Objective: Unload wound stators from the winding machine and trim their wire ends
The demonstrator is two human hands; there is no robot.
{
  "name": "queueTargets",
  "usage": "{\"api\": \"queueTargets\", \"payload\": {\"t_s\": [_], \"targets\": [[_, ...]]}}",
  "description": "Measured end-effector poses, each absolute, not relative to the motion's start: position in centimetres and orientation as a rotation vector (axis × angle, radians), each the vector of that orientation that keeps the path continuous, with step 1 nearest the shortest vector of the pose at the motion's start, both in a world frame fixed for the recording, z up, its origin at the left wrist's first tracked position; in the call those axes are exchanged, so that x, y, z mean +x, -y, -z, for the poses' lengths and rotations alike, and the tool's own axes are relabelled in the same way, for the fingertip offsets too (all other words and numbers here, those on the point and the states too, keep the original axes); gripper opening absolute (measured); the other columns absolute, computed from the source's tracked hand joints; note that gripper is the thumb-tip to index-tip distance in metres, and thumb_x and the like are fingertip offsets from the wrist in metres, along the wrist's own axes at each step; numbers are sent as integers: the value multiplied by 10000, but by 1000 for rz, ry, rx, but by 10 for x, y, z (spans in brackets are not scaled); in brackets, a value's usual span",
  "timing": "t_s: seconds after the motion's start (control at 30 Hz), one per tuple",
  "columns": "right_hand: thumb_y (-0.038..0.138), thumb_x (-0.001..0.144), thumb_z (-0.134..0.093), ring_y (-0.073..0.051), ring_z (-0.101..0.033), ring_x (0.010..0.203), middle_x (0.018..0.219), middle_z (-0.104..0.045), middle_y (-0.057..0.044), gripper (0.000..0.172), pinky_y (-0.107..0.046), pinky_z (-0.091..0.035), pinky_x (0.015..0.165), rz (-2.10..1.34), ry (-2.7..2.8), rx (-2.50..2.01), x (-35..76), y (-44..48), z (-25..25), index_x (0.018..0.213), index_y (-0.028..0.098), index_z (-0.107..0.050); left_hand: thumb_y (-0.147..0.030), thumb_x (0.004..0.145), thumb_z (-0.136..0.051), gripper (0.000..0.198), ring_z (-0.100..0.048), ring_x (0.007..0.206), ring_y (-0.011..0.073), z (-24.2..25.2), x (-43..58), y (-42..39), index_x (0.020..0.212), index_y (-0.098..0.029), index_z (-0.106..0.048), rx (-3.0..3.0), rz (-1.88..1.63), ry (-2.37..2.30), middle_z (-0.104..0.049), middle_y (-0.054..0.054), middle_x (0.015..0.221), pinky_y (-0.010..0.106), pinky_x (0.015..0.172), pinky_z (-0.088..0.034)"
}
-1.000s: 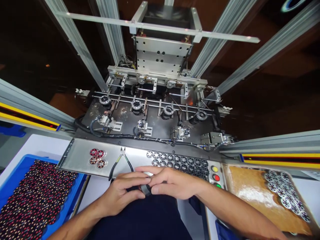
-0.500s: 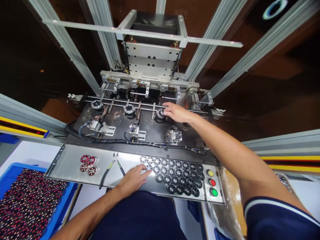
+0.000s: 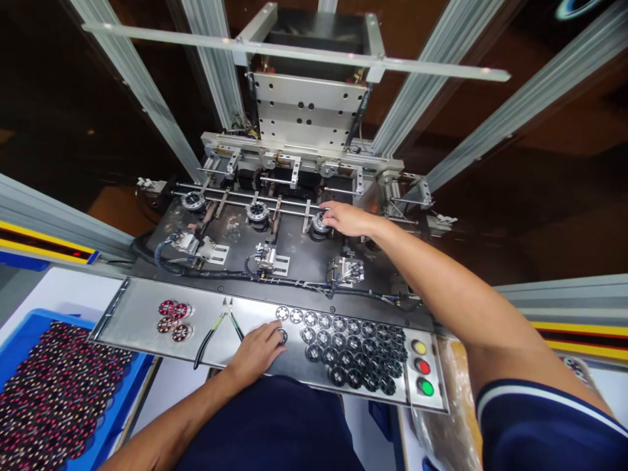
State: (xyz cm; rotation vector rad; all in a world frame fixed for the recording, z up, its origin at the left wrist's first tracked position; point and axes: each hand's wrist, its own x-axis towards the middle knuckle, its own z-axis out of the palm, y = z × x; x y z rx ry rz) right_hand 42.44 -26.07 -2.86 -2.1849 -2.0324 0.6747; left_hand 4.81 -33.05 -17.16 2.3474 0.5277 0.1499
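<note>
Left hand at seven o'clock, touching one ring on worktop; right hand at two, touching one round holder; both grips unclear. At eight: four coils, one pliers.

Under left fingers: smooth, reflective metal panel. Right of them: rings, glossy, metallic-looking. Beyond right fingers: satin metal plate. Below left fingers: matt cloth.

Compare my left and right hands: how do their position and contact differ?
The left hand is low at the metal tray; the right hand is farther forward, over the machine. The left hand's fingertips touch a dark round part; the right hand's are at the third round fixture from the left. Both are bare.
</note>
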Motion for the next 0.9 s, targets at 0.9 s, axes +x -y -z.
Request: {"api": "queueTargets", "payload": {"t_s": [0.9], "targets": [[179, 927, -451, -253, -546, 1260, 1351, -582, -147, 280, -339, -411, 1084, -548, 2143, -2141, 428, 260, 40, 899, 112, -722, -378, 876, -639, 315, -678, 822, 165, 79, 5, 313, 1093, -168, -545, 1065, -353, -906, -697, 131, 1161, 287, 778, -496]]}}
